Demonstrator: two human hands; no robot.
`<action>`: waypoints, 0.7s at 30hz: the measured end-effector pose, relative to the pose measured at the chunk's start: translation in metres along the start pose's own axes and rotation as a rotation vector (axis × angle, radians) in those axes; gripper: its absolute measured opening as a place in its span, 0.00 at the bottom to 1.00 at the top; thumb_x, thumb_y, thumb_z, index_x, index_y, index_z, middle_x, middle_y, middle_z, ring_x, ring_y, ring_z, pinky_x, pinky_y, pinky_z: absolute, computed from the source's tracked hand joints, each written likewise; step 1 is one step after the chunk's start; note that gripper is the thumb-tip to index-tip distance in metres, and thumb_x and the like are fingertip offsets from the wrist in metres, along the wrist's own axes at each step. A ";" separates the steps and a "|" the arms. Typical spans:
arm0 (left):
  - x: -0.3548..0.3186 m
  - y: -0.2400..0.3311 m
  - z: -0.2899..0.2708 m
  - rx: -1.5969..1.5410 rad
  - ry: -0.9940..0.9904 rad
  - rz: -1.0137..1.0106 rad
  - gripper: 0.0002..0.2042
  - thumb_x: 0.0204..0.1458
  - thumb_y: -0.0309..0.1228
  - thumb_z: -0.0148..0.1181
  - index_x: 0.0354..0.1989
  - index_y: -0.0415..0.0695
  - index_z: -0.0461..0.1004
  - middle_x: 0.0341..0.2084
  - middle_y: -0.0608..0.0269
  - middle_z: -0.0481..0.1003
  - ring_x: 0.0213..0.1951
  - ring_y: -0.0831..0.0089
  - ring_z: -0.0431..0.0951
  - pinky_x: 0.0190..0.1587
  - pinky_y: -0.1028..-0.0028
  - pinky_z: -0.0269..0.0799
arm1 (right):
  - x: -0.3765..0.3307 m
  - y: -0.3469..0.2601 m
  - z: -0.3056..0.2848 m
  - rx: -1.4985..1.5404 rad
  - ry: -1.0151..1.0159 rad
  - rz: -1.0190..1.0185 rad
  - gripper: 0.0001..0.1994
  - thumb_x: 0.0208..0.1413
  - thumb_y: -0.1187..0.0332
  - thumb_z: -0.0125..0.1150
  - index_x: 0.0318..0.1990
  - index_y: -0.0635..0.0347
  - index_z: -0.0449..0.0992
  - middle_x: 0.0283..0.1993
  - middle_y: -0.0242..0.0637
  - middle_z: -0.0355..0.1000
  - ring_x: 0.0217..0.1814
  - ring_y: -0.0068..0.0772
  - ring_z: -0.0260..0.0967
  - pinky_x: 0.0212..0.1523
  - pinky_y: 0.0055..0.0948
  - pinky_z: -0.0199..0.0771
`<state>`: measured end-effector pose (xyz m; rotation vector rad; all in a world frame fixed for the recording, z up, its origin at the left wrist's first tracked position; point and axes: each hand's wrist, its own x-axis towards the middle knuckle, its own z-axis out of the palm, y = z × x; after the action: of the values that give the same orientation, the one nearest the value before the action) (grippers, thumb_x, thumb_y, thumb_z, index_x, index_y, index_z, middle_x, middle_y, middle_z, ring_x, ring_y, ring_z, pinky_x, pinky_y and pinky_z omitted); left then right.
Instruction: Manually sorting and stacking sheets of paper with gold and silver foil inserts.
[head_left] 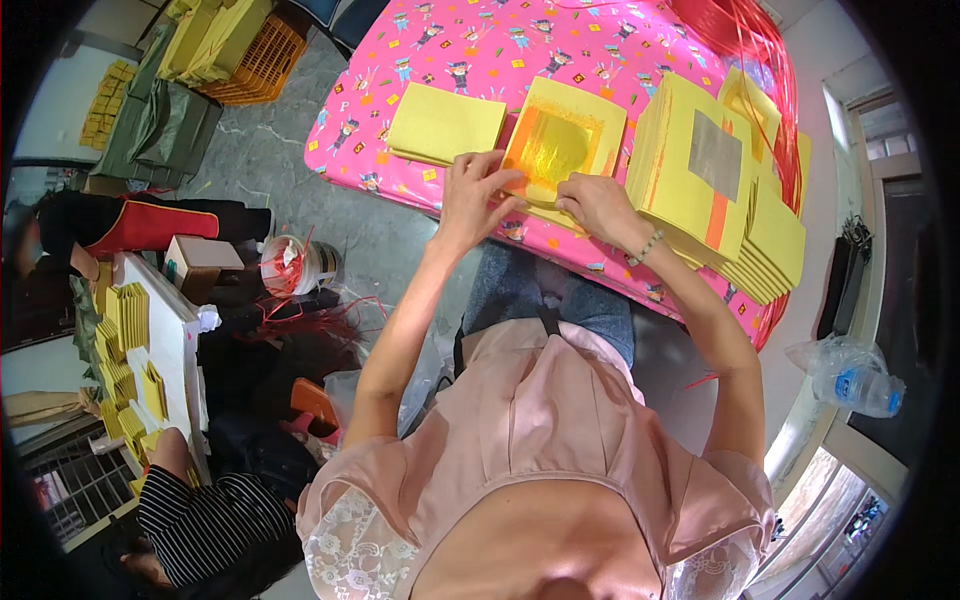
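Note:
A small stack of yellow joss paper (560, 145), with an orange-bordered shiny gold square on its top sheet, lies in front of me on the pink table. My left hand (474, 198) has its fingers curled at the stack's near left corner, thumb and index finger on either side of the edge. At the near right edge, my right hand (603, 210) pinches the paper between bent fingers and thumb; a beaded bracelet circles that wrist. Left of the stack rests a plain yellow paper bundle (447, 124). A thick pile of yellow paper (665, 150) stands close to my right hand.
A patterned pink cover spreads over the table (600, 50). Red plastic strips (740, 35) heap at its far right. Floor items include a white bucket (300, 265) and an orange crate (262, 62). At left, people work around a white table (165, 330) with yellow bundles.

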<state>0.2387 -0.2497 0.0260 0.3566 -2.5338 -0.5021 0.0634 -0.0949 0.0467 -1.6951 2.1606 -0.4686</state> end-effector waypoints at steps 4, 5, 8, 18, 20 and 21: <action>0.003 -0.013 0.011 -0.074 -0.051 0.116 0.14 0.44 0.36 0.69 0.41 0.52 0.80 0.42 0.68 0.77 0.47 0.65 0.73 0.54 0.63 0.62 | -0.001 -0.002 -0.001 -0.040 0.010 -0.013 0.09 0.55 0.63 0.59 0.35 0.60 0.77 0.33 0.43 0.72 0.37 0.49 0.73 0.38 0.45 0.71; 0.003 -0.014 0.012 -0.073 -0.083 0.102 0.12 0.46 0.35 0.68 0.39 0.51 0.80 0.40 0.69 0.77 0.46 0.66 0.73 0.52 0.63 0.63 | -0.004 -0.005 -0.003 -0.035 -0.033 0.003 0.11 0.54 0.63 0.62 0.38 0.60 0.76 0.38 0.44 0.72 0.40 0.50 0.72 0.39 0.44 0.72; 0.008 -0.015 0.013 -0.075 -0.098 0.114 0.08 0.49 0.34 0.65 0.36 0.50 0.79 0.35 0.69 0.77 0.43 0.67 0.75 0.48 0.64 0.63 | -0.014 -0.016 0.005 -0.052 0.036 -0.006 0.17 0.50 0.62 0.66 0.45 0.61 0.72 0.46 0.47 0.68 0.48 0.51 0.69 0.43 0.44 0.72; 0.027 -0.017 0.007 -0.110 -0.132 0.137 0.07 0.53 0.36 0.62 0.34 0.47 0.77 0.28 0.65 0.76 0.34 0.66 0.77 0.44 0.66 0.64 | 0.001 -0.009 0.025 -0.176 0.213 -0.020 0.18 0.51 0.64 0.63 0.46 0.65 0.69 0.56 0.55 0.67 0.60 0.50 0.64 0.58 0.49 0.62; 0.032 -0.017 0.008 -0.102 -0.130 0.122 0.07 0.53 0.37 0.62 0.34 0.47 0.77 0.27 0.67 0.77 0.33 0.68 0.77 0.41 0.68 0.64 | 0.007 -0.009 0.018 -0.162 0.177 -0.007 0.12 0.56 0.66 0.56 0.43 0.65 0.68 0.47 0.54 0.72 0.53 0.52 0.69 0.52 0.49 0.66; 0.032 -0.018 0.007 -0.098 -0.121 0.124 0.07 0.53 0.37 0.62 0.34 0.47 0.77 0.27 0.67 0.77 0.33 0.68 0.77 0.41 0.68 0.64 | 0.011 -0.014 0.006 -0.168 0.181 -0.014 0.12 0.56 0.66 0.56 0.43 0.65 0.68 0.47 0.54 0.72 0.53 0.52 0.69 0.52 0.49 0.66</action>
<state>0.2112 -0.2752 0.0277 0.1359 -2.6158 -0.6134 0.0762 -0.1095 0.0472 -1.8193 2.3778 -0.4723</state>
